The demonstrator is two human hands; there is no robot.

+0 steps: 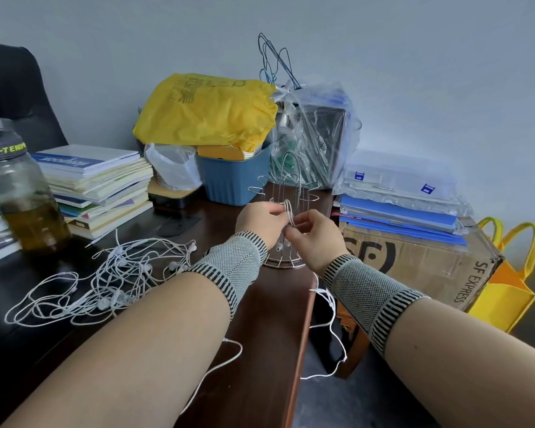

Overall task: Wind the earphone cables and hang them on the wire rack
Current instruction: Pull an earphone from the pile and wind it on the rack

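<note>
Head camera: a person works at a dark wooden desk point(260, 319), both forearms reaching forward, each wrist wrapped in a grey knitted band with black striped edges. The left hand point(261, 222) and the right hand point(314, 239) meet just in front of a wire rack point(286, 186), which stands upright near the desk's right edge. Between them is a small coil of white earphone cable point(288, 213); the left hand's curled fingers pinch the loops from the left, and the right hand's fingers and thumb close on the coil's lower part from the right. Two earbuds show beneath the hands, against the rack's base. A loose tail of the same white cable point(332, 322) drops from under the right wrist, over the desk edge and down toward the floor, and another strand runs out from beneath the left forearm across the near desktop.

To the left on the desk lies a tangled heap of white earphones point(105, 279), well apart from the rack. Farther left stands a clear bottle point(22, 196) holding yellowish liquid, with a stack of books point(102, 186) behind it. At the far side, against the wall, sit a blue bin point(235, 180) topped by a yellow plastic bag point(207, 112), and a clear plastic bag with wire hangers rising from it. To the right of the rack, a cardboard box point(414, 261) marked SF Express carries blue folders, and a yellow tote bag point(507, 288) stands beyond it.
</note>
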